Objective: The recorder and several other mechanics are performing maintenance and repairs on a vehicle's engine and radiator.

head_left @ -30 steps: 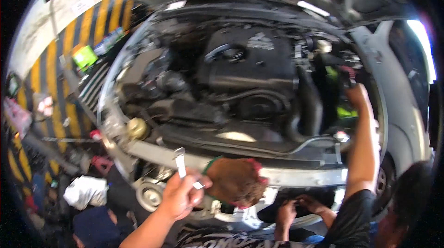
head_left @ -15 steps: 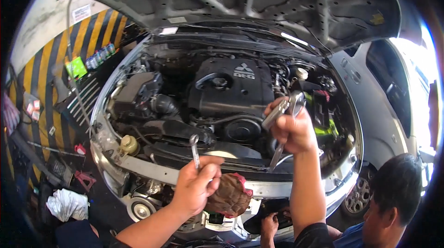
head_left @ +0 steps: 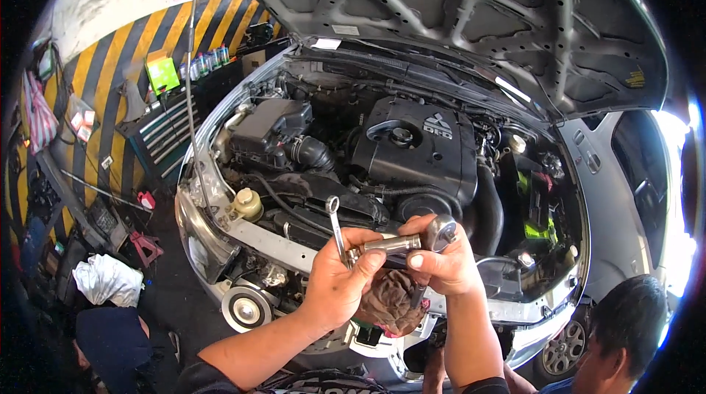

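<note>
My left hand point(head_left: 334, 280) is closed round a combination wrench point(head_left: 336, 221), its ring end pointing up. The thumb and fingers of that hand also pinch the end of a long chrome socket piece point(head_left: 393, 245). This piece lies sideways between my hands, joined to the head of a ratchet point(head_left: 441, 232). My right hand point(head_left: 452, 269) grips the ratchet at its head; the palm hides part of the handle. Below both hands is a crumpled brown rag point(head_left: 392, 302) with pinkish edges; whether a hand holds it, I cannot tell.
Ahead lies an engine bay with a black engine cover point(head_left: 415, 148) under a raised hood point(head_left: 456, 19). A yellowish reservoir cap point(head_left: 248, 203) sits front left. A co-worker point(head_left: 625, 328) crouches at the lower right. A tool cabinet point(head_left: 165, 133) stands at the left.
My right hand has come down and inward with the ratchet, meeting my left hand. My left fingers now touch the socket piece. The view has shifted, so the car sits farther right.
</note>
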Available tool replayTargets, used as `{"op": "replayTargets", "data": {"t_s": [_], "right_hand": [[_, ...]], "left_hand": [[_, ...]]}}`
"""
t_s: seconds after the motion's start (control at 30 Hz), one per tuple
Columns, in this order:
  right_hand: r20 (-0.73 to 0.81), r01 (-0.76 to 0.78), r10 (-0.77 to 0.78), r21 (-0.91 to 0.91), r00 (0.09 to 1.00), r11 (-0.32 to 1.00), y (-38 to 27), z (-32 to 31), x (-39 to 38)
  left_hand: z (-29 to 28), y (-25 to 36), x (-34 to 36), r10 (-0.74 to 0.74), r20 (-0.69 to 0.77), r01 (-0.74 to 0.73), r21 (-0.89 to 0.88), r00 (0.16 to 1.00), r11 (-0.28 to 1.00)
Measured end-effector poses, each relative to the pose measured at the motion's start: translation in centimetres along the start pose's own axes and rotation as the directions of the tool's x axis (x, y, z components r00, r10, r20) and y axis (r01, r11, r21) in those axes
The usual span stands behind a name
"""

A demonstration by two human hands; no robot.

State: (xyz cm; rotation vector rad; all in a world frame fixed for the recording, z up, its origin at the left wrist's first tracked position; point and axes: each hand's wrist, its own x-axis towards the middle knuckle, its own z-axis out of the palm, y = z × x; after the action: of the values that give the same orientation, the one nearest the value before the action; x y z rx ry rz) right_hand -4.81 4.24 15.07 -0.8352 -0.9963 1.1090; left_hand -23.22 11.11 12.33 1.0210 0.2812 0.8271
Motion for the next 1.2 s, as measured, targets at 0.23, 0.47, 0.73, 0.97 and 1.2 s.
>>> {"op": "replayTargets", "data": {"t_s": [0.23,0.47,0.73,0.97,1.2], "right_hand": [[-0.081,0.037,-0.040,-0.045,0.996,0.998,0.6,1.1,-0.7],[-0.063,0.097,-0.100,-0.050,0.993,0.994,0.3,1.4,-1.0],[-0.049,0.028,-0.029,-0.020,0.998,0.999,0.3,1.0,-1.3],[-0.051,0.034,-0.036,-0.031,0.998,0.999,0.6,1.4,-1.3],[-0.142,-0.075,0.044,-0.228,0.989,0.971,-0.3,0.8,-2.2]], "left_hand": [[-1.1,0.0,-0.6,0.243,-0.014,-0.237,0.188,0.970,0.953],[-0.5,0.4,-1.0,0.236,0.006,-0.233,0.190,0.972,0.954],[-0.6,0.0,-1.1,0.189,-0.033,-0.176,0.232,0.981,0.957],[-1.0,-0.6,-1.4,0.104,-0.111,-0.086,0.159,0.988,0.984],[-0.4,-1.4,-1.0,0.177,-0.117,-0.129,0.337,0.977,0.933]]}}
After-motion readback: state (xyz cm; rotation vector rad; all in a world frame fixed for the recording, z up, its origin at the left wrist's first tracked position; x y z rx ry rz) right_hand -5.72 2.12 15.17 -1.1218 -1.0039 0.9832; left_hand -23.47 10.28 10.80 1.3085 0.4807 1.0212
